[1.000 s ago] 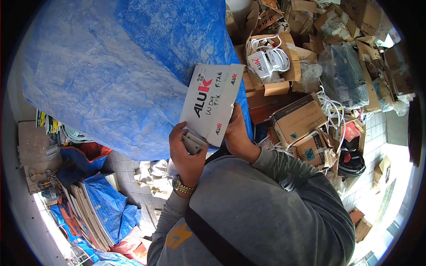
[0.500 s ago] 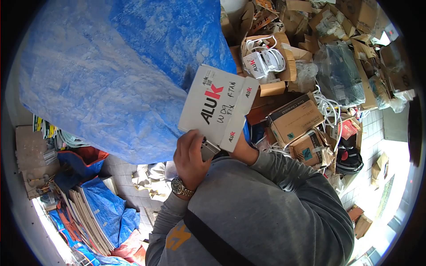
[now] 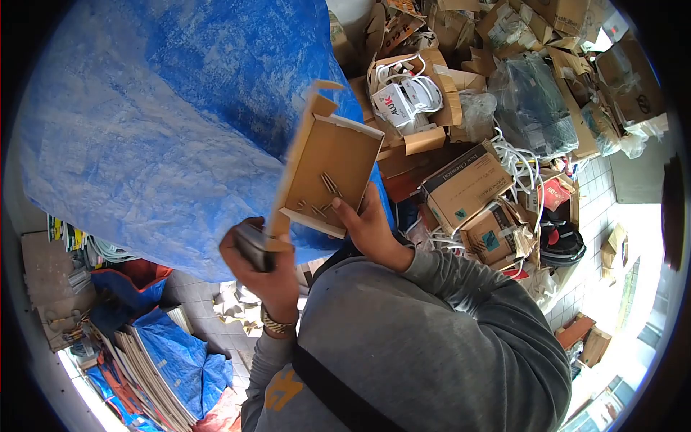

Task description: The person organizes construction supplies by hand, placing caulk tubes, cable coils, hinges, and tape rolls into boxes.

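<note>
An open cardboard box (image 3: 338, 155), brown inside, tilts in front of my body with its lid folded up along the left. Several small screws or pins (image 3: 330, 186) lie loose inside it. My right hand (image 3: 374, 234) grips the lower right side, its thumb over the rim. On the left, my left hand (image 3: 266, 270), with a metal watch (image 3: 277, 324) at the wrist, is closed round a dark flat object (image 3: 255, 245) and pinches the lower end of the lid. What the dark object is cannot be made out.
A large blue tarp (image 3: 165, 122) spreads across the upper left. Cardboard boxes (image 3: 468, 187) and a carton of white cable (image 3: 410, 97) are piled on the right, with a black helmet-like item (image 3: 561, 245). Stacked boards (image 3: 155, 374) and blue sheeting (image 3: 180, 353) are at lower left.
The box was shut with its printed white face showing; now it is open and its inside shows. My left hand has moved left with the lid and the dark object.
</note>
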`<act>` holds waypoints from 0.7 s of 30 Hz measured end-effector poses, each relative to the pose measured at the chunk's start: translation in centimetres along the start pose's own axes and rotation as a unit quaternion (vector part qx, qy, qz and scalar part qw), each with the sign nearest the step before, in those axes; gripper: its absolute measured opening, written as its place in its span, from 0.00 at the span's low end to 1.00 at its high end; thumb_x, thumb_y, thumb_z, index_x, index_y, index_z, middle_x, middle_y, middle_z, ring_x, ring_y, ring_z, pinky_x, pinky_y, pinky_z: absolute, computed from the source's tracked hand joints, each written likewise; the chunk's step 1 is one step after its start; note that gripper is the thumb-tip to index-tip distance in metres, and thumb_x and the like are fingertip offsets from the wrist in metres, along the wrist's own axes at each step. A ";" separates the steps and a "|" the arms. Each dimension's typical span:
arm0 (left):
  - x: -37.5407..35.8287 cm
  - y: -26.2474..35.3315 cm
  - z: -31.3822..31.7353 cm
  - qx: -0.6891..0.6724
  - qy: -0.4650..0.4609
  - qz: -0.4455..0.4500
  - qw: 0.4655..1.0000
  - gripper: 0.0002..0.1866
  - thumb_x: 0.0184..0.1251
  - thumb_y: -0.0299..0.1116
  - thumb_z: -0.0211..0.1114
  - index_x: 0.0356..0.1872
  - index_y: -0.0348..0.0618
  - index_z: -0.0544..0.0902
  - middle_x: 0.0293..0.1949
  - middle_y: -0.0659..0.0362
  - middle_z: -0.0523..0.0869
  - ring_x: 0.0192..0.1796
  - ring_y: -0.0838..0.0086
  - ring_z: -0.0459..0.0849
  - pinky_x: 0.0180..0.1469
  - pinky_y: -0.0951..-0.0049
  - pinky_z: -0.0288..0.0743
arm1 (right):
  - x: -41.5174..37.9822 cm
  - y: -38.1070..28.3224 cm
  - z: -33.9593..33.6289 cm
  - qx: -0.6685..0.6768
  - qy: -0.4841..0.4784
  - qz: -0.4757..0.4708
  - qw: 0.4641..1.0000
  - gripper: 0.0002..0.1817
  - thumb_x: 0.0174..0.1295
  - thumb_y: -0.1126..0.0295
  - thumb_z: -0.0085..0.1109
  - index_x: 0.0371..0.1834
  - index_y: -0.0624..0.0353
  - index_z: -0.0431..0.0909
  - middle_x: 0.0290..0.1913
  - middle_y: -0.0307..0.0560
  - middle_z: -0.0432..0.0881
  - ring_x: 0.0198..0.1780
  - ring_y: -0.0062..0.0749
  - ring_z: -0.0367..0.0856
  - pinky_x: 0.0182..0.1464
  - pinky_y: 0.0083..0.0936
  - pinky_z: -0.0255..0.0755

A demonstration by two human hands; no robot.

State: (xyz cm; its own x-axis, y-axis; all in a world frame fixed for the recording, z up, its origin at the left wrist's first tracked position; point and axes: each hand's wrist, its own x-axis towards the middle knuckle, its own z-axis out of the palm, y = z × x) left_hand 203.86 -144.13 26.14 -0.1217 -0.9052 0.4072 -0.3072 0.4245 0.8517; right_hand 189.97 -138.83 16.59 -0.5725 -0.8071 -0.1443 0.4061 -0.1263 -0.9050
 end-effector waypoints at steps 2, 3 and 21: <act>0.8 0.6 -0.1 -0.065 0.031 -0.058 0.996 0.28 0.62 0.32 0.72 0.59 0.34 0.70 0.44 0.56 0.79 0.35 0.76 0.80 0.33 0.75 0.75 | -0.2 0.7 -0.6 0.008 -0.009 -0.005 1.000 0.17 0.72 0.69 0.59 0.53 0.65 0.63 0.50 0.51 0.78 0.52 0.25 0.76 0.53 0.26 0.73; 1.4 0.2 -0.4 -0.107 0.055 -0.083 0.989 0.26 0.65 0.33 0.68 0.60 0.35 0.71 0.40 0.57 0.80 0.31 0.78 0.78 0.28 0.78 0.71 | -0.4 0.8 -0.7 0.009 -0.014 -0.003 1.000 0.17 0.72 0.69 0.59 0.53 0.65 0.63 0.50 0.51 0.78 0.52 0.25 0.76 0.53 0.26 0.73; 0.7 -3.5 -1.0 0.064 0.034 -0.034 0.997 0.41 0.59 0.27 0.77 0.71 0.39 0.61 0.51 0.55 0.72 0.43 0.77 0.74 0.42 0.73 0.72 | -1.6 -0.3 -1.5 0.006 -0.060 0.163 0.985 0.24 0.76 0.61 0.51 0.63 0.62 0.54 0.56 0.55 0.75 0.51 0.37 0.86 0.39 0.34 0.89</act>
State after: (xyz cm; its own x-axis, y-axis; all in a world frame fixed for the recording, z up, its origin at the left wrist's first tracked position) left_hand 205.78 -146.26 23.78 -0.0328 -0.9263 0.3753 -0.4312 0.3518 0.8308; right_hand 189.71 -136.58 16.44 -0.3231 -0.8681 -0.3768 0.5631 0.1436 -0.8138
